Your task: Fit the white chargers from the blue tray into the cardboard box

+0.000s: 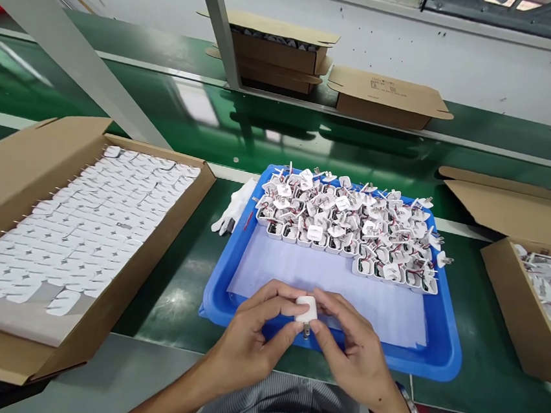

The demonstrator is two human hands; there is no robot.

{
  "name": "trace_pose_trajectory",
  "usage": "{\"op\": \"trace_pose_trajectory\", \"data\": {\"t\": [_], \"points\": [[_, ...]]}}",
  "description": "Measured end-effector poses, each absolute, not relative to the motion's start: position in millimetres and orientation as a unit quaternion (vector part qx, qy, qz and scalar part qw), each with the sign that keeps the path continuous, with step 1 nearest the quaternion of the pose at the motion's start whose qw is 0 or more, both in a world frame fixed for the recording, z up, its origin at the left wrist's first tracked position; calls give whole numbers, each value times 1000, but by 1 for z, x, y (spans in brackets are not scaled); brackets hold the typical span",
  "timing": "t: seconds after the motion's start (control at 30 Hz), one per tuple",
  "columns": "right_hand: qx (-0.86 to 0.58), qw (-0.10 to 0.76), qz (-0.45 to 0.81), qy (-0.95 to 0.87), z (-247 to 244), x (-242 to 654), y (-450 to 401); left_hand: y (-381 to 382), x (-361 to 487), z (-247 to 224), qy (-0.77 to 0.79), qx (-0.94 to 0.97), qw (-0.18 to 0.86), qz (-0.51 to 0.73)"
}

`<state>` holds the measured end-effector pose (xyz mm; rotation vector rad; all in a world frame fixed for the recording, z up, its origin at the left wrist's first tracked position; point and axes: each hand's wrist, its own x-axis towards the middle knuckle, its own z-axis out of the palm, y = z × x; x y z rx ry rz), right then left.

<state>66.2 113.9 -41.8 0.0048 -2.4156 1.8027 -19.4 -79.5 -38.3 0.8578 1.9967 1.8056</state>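
White plug (pixel 307 309), held btwn L hand (pixel 259 330), R hand (pixel 354 342)

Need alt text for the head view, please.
Two bare hands, left and right, hold a small white plug over a blue tray partly filled with open white housings with wires showing. Open cardboard boxes of white parts flank it on a green bench.
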Motion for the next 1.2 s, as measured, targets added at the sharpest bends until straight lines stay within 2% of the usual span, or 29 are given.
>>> {"op": "trace_pose_trajectory", "data": {"t": [0.63, 0.97, 1.2], "points": [[-43, 8, 686, -726, -37, 65, 114, -79, -27, -36, 666, 275, 190, 667], [-61, 14, 705, -706, -40, 61, 114, -78, -28, -37, 636, 272, 216, 690], [-32, 68, 672, -737, -41, 57, 111, -75, -23, -38, 670, 282, 137, 672]]}}
